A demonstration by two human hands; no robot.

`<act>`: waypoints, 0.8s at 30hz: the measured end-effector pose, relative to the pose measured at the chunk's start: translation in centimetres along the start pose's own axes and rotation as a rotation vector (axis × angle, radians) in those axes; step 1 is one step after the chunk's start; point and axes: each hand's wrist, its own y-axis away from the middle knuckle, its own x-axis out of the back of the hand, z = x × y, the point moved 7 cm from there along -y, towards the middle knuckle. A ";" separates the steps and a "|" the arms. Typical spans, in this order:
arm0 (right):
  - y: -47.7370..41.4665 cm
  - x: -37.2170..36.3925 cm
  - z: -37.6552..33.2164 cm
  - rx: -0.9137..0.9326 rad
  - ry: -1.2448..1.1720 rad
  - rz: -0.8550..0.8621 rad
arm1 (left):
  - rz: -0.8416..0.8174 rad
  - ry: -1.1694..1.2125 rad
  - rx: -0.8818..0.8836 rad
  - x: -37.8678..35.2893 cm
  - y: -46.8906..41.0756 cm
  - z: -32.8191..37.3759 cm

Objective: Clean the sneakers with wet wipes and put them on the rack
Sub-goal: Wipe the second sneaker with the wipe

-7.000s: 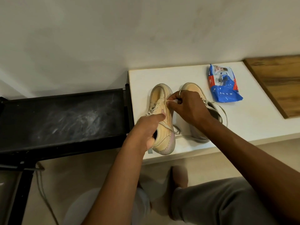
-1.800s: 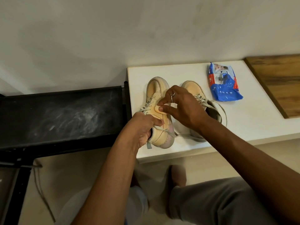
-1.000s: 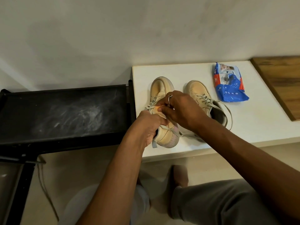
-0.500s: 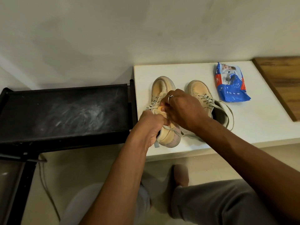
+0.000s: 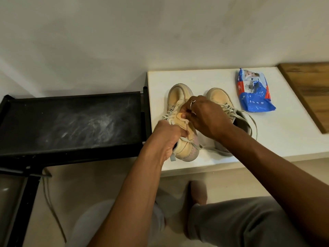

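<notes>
A tan lace-up left sneaker (image 5: 179, 94) and matching right sneaker (image 5: 218, 98) stand side by side on the white surface (image 5: 284, 138) (toes toward the wall (image 5: 160, 32)). A blue plastic wipes pack (image 5: 254, 93) lies right of them and a brown wooden board (image 5: 309, 90) farther right. A black metal rack (image 5: 71, 122) stands left of the surface.

Both hands close on the left sneaker (image 5: 179, 97): the left hand (image 5: 167, 138) grips at its heel opening and the right hand (image 5: 206, 118) is at its laces. Just left of that grip, the corner post (image 5: 145, 104) of the black rack (image 5: 71, 122) stands close to the sneaker's side, with only a narrow strip of white tabletop (image 5: 284, 136) between. Just right of the grip sits the other sneaker (image 5: 219, 98). Farther right lies the wipes pack (image 5: 254, 93), with bare tabletop around it up to the wooden board (image 5: 309, 90). Past the toes, open tabletop runs to the wall (image 5: 160, 41).
</notes>
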 end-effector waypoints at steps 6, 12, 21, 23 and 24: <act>0.1 -0.5 -1.6 0.076 -0.213 -0.158 | -0.002 0.014 0.002 0.2 0.2 0.1; -0.4 -0.2 -0.8 -0.060 -0.021 0.033 | 0.005 -0.100 -0.049 -0.2 0.2 0.3; 0.3 -0.6 -1.6 0.101 -0.156 -0.217 | -0.012 -0.027 -0.023 0.2 0.4 0.3; 0.5 -0.2 -1.3 0.070 -0.054 -0.097 | -0.010 -0.066 -0.039 0.0 0.3 0.3; 0.4 -0.1 -1.1 0.038 -0.003 -0.039 | -0.004 -0.099 -0.047 -0.1 0.3 0.3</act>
